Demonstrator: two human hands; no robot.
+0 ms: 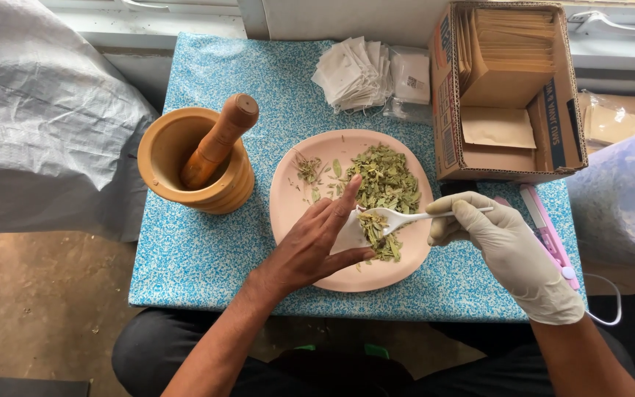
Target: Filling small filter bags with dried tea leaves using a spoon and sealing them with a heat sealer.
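spooning dried leaves into a small white sachet

seen from above, you sit at a small table covered in a blue speckled cloth (207,250). your left hand (317,246), bare, is curled around a small white sachet (352,234), thumb below and fingers above, pinching its mouth open over the pink plate (288,198). your right hand (497,235), in a white glove, is closed around the handle of a white plastic spoon (406,217) — its bowl carries dried green leaves and sits right at the sachet's opening.

a loose heap of the same dried leaves (385,180) lies on the plate just beyond the spoon, with a few stray bits scattered to its left. judging by that heap, much remains to be bagged; how full the sachet is cannot be told, since your fingers hide it.

to the left of the plate stands a wooden mortar (163,158) with its pestle (218,140) leaning inside. behind the plate lies a pile of empty white sachets (354,73), and to the right an open cardboard box (446,140) holds brown paper envelopes (508,51). a pink tool (545,228) lies beside your right wrist — no filled sachets can be picked out.
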